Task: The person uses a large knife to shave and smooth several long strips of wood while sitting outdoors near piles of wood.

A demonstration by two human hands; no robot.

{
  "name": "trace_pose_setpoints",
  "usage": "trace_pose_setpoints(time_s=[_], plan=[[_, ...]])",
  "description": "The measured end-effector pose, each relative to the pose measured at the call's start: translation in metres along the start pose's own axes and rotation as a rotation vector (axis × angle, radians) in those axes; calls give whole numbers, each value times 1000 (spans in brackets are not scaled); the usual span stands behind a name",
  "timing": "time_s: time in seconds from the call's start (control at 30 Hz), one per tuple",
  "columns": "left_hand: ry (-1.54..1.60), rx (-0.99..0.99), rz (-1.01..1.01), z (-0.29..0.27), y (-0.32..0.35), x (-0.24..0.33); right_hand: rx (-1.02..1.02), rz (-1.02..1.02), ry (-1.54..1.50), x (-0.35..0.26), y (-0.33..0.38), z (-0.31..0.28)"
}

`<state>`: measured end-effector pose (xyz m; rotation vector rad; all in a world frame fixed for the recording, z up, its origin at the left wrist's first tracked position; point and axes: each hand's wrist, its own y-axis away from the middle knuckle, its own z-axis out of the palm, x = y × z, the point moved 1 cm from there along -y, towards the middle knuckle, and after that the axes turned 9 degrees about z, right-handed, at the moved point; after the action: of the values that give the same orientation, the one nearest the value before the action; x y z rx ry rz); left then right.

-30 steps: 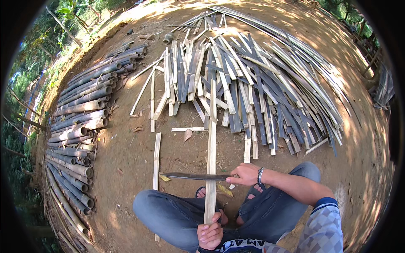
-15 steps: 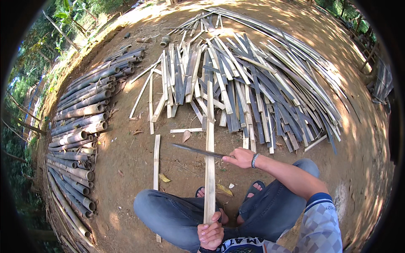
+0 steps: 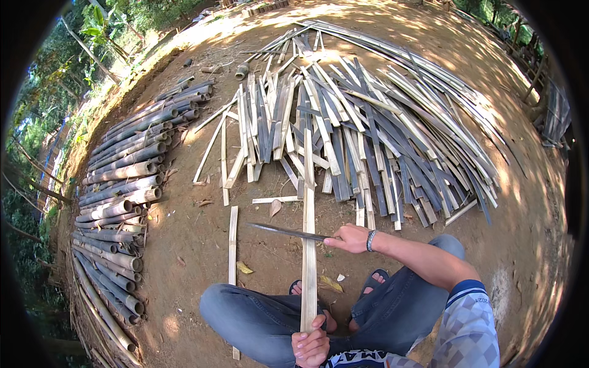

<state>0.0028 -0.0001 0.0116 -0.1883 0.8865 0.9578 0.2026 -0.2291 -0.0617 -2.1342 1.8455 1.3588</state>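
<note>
The left hand is closed around the near end of a long bamboo slat standing out over the dirt between the knees, while the right hand is clenched on a long knife laid across it. It looks like trimming work; the blade needs a steady, controlled draw along the slat's edge.
</note>
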Motion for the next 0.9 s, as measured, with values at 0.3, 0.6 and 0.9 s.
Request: trace_pose_setpoints(time_s=[0.3, 0.6, 0.9], plan=[[-9, 24, 1, 0, 0, -2, 56, 16, 3, 11, -17, -2], [-71, 24, 3, -4, 6, -3, 130, 86, -5, 41, -35, -14], [-137, 56, -49, -5, 11, -2, 240, 187, -77, 54, -52, -18]])
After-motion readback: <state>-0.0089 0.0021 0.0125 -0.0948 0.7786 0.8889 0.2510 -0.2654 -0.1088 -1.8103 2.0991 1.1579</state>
